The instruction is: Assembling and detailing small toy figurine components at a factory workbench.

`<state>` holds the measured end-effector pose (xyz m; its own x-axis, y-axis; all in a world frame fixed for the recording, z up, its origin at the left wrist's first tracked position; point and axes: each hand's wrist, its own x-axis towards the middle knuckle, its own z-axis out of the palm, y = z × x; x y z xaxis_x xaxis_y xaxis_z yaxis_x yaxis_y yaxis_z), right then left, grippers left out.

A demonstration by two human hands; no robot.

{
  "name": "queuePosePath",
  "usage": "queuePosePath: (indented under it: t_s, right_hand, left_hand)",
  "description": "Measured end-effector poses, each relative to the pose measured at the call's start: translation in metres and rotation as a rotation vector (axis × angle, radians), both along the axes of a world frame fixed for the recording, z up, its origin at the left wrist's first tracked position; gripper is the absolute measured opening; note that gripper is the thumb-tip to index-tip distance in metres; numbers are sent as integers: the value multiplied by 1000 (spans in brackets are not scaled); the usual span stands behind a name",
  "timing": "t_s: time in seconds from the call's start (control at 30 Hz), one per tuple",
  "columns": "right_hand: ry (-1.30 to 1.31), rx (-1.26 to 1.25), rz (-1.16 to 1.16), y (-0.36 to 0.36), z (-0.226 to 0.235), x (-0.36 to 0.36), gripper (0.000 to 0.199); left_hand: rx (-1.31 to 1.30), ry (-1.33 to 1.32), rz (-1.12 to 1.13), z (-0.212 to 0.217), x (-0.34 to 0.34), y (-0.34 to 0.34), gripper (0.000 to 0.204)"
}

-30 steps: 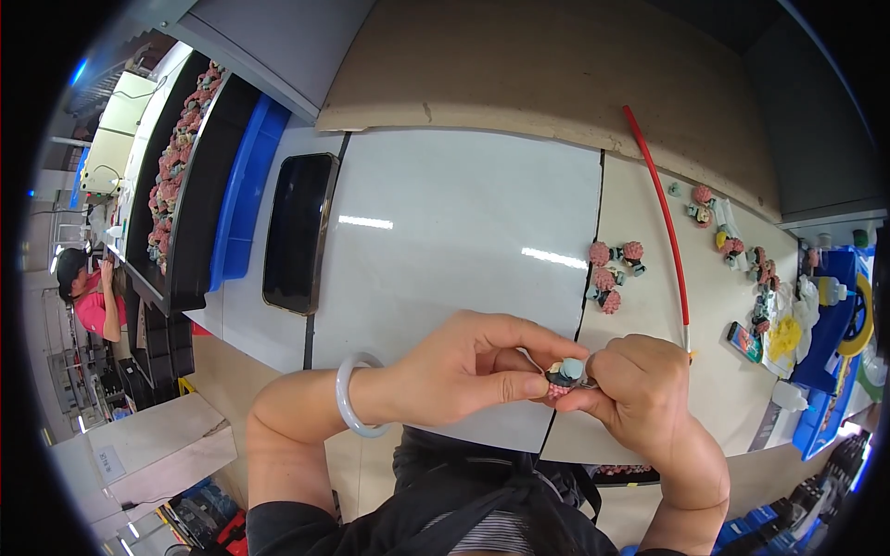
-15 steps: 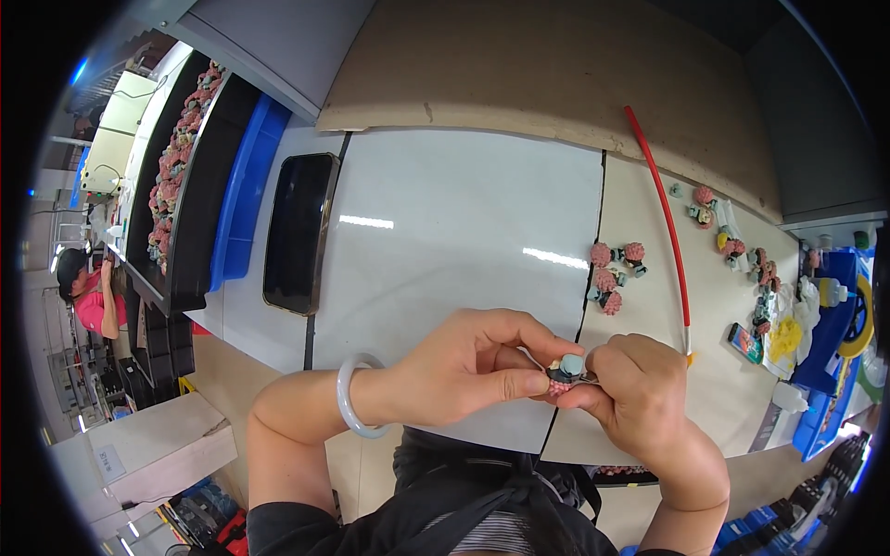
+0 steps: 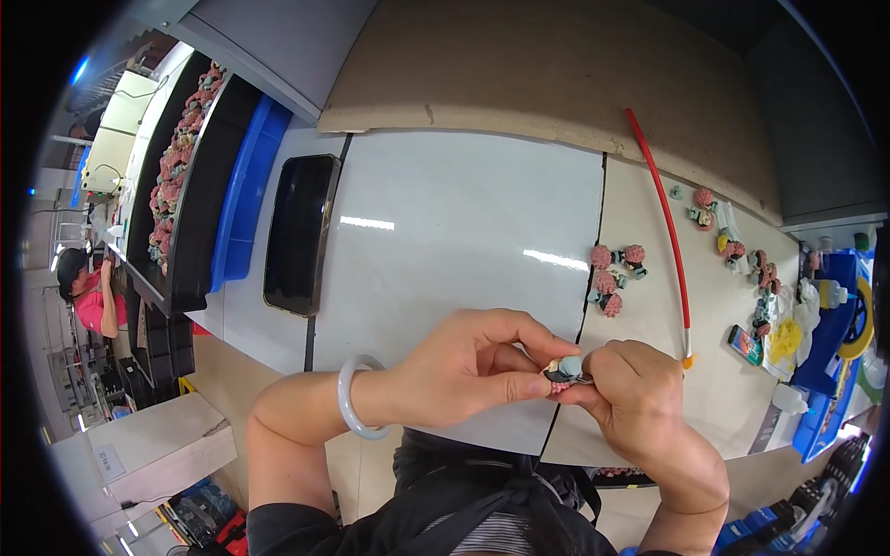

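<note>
The left hand [image 3: 464, 371] pinches 1 figurine [image 3: 565, 370], seemingly mid-work, the right hand [image 3: 638, 385] curls tightly, contents unclear, and loose figurines [image 3: 605, 282] look either finished or waiting.

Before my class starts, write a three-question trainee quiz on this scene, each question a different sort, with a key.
1. True or false: the black phone lies to the left of the red-handled brush.
2. Choose one: the pale bangle is worn on which side? (a) left (b) right
3. Open: what does the left hand pinch, close beside the right hand?

Key: 1. True. 2. (a). 3. A small figurine.
</note>
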<state>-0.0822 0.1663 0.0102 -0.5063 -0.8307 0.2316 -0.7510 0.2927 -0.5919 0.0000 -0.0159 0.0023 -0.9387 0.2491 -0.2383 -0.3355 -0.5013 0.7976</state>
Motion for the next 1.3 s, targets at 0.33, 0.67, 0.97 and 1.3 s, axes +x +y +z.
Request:
queuePosePath:
  t_s: [0.33, 0.67, 0.97, 1.3]
  right_hand:
    - [-27, 74, -30, 1, 2, 3, 30]
    - [-115, 61, -37, 0, 1, 5, 25]
    - [-42, -21, -53, 3, 5, -7, 34]
    - [-43, 20, -31, 2, 5, -4, 36]
  left_hand:
    - [-207, 59, 61, 3, 2, 3, 30]
    - [-280, 122, 61, 2, 4, 1, 31]
    - [-67, -9, 30, 4, -1, 0, 28]
    - [-31, 31, -10, 0, 1, 0, 32]
